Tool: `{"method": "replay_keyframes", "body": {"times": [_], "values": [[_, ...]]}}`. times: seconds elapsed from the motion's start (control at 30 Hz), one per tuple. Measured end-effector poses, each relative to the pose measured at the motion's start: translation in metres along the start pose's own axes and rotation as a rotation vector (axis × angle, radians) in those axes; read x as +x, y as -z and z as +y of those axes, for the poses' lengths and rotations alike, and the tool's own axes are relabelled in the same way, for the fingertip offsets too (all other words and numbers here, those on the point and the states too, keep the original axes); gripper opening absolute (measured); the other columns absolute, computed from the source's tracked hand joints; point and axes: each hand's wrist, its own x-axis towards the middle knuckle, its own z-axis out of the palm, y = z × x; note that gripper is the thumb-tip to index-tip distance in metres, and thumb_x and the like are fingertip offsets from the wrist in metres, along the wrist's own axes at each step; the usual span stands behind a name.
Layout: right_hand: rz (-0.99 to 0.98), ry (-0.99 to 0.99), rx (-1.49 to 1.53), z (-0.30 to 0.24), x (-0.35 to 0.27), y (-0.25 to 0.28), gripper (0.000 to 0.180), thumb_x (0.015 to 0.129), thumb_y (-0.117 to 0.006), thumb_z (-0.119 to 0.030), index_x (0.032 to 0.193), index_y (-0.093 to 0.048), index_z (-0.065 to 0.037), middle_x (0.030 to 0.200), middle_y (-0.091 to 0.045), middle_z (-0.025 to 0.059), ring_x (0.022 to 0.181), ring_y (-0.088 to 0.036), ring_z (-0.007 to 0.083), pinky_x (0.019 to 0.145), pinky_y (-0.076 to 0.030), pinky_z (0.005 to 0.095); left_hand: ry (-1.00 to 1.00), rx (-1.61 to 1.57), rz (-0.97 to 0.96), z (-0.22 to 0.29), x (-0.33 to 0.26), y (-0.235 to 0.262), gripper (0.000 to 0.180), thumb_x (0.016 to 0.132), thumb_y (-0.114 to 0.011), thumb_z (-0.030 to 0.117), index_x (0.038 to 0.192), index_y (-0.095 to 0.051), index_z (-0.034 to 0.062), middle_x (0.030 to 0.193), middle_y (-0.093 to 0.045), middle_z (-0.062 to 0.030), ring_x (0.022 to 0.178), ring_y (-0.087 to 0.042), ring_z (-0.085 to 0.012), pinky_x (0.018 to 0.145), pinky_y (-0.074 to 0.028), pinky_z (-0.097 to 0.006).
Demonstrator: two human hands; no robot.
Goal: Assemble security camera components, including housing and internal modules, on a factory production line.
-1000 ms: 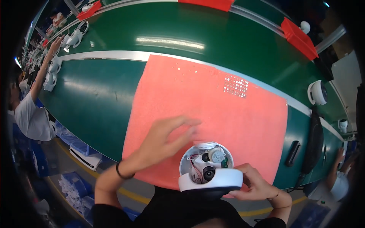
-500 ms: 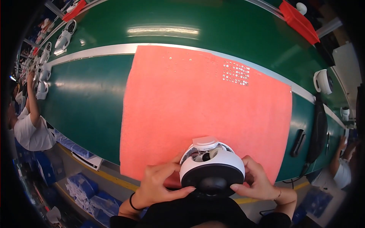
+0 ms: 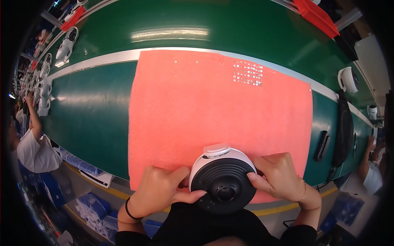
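A white security camera (image 3: 221,168) with a round black ringed face and a lens at its centre is held up at the mat's near edge. The black face tilts up toward me, and a flat white base piece (image 3: 216,150) sticks out at the far side. My left hand (image 3: 162,188) grips the left rim, thumb on the black face and fingers curled behind. At the right rim my right hand (image 3: 281,176) does likewise, its fingertips partly hidden behind the shell. Beneath lies a pink foam mat (image 3: 184,106).
Rows of small screws (image 3: 248,74) lie on the mat's far right, with a few more at its far left. Right of the mat are a black oblong object (image 3: 322,145) and another white camera (image 3: 349,80). Co-workers sit at left (image 3: 37,151) and right.
The camera has been tipped so its black face now shows fully and its open inside is out of sight. Both hands stay on its rim. The whole view has shifted slightly.
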Motion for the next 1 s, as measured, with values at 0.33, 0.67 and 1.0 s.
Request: {"method": "replay_keyframes", "body": {"times": [0.33, 0.67, 1.0], "values": [[-0.068, -0.002, -0.076, 0.0, 0.001, 0.005, 0.036, 0.079, -0.054, -0.036, 0.063, -0.049, -0.004, 0.048, -0.046, 0.0086, 0.042, -0.047, 0.0277, 0.041, -0.036, 0.0358, -0.066, 0.084, -0.032, -0.002, 0.006, 0.001, 0.042, 0.063, -0.074, 0.041, 0.059, -0.051, 0.0057, 0.046, -0.051, -0.0033, 0.042, -0.055, -0.0201, 0.042, -0.042, -0.027], [0.194, 0.372, -0.076, -0.038, 0.008, -0.005, 0.043, 0.062, -0.073, -0.035, 0.093, -0.064, -0.006, 0.09, -0.057, 0.0058, 0.079, -0.051, 0.0195, 0.063, -0.041, 0.031, -0.125, 0.056, -0.007, -0.008, 0.007, -0.002, 0.04, 0.065, -0.073, 0.038, 0.059, -0.049, 0.0064, 0.046, -0.051, -0.0032, 0.04, -0.054, -0.0204, 0.039, -0.04, -0.028], [-0.043, 0.594, 0.154, -0.039, 0.017, 0.001, 0.043, 0.063, -0.068, -0.02, 0.103, -0.062, -0.004, 0.114, -0.056, 0.0137, 0.104, -0.054, 0.0264, 0.085, -0.045, 0.0373, -0.17, 0.05, 0.025, -0.011, 0.008, -0.001, 0.04, 0.067, -0.073, 0.037, 0.059, -0.047, 0.0071, 0.046, -0.049, -0.0032, 0.038, -0.051, -0.0204, 0.035, -0.037, -0.029]]}}
